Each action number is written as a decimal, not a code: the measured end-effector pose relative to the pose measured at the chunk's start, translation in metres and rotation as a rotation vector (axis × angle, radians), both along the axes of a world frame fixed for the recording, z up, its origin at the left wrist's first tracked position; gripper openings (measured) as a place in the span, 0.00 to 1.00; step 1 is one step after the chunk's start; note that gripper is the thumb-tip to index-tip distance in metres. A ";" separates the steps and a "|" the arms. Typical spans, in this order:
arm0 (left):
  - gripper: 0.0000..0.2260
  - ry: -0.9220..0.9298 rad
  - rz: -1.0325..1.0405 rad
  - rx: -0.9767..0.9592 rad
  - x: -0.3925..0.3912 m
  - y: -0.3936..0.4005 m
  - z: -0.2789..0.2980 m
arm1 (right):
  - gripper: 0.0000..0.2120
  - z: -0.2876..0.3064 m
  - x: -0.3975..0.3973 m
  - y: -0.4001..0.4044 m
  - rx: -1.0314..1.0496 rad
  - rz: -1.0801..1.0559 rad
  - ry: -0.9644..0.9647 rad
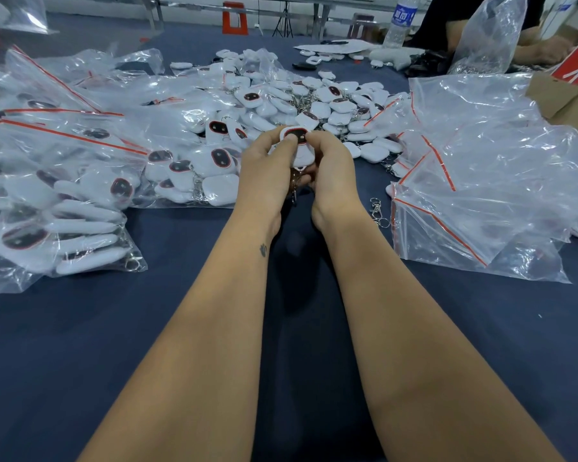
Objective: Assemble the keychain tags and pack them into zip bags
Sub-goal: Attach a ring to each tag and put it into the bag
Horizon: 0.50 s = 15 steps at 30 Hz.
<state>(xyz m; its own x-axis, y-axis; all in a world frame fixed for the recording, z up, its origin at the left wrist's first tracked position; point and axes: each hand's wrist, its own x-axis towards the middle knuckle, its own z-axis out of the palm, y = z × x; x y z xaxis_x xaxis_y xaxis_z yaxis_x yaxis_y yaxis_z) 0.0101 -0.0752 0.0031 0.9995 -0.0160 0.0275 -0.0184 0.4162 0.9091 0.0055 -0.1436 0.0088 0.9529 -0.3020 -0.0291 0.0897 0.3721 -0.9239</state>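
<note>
Both hands meet at the middle of the table around one white keychain tag point(302, 151) with a dark, red-rimmed oval face. My left hand point(267, 168) grips its left side, thumb pressed on the face. My right hand point(331, 168) pinches its right side. A metal key ring and clasp point(295, 188) hang below the tag between my palms. Behind my hands lies a heap of loose white tags point(317, 98). Filled zip bags point(64, 208) with red seal strips lie on the left. Empty zip bags point(481, 195) are piled on the right.
A loose metal clasp point(378, 211) lies on the dark blue tabletop point(297, 328) by my right wrist. A cardboard box point(568, 98) stands at the far right, a water bottle point(400, 21) at the back. Another person's arm point(541, 48) rests at the back right.
</note>
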 end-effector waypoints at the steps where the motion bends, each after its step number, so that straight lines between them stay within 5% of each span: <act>1: 0.08 0.006 0.005 0.011 0.000 0.000 0.000 | 0.05 0.000 0.000 0.000 0.000 -0.006 -0.002; 8: 0.05 -0.011 0.125 -0.155 0.001 0.008 0.004 | 0.10 0.001 0.000 -0.001 -0.068 -0.008 -0.059; 15: 0.08 -0.151 0.330 0.086 -0.007 0.015 0.010 | 0.09 -0.001 0.002 0.001 -0.147 0.024 -0.136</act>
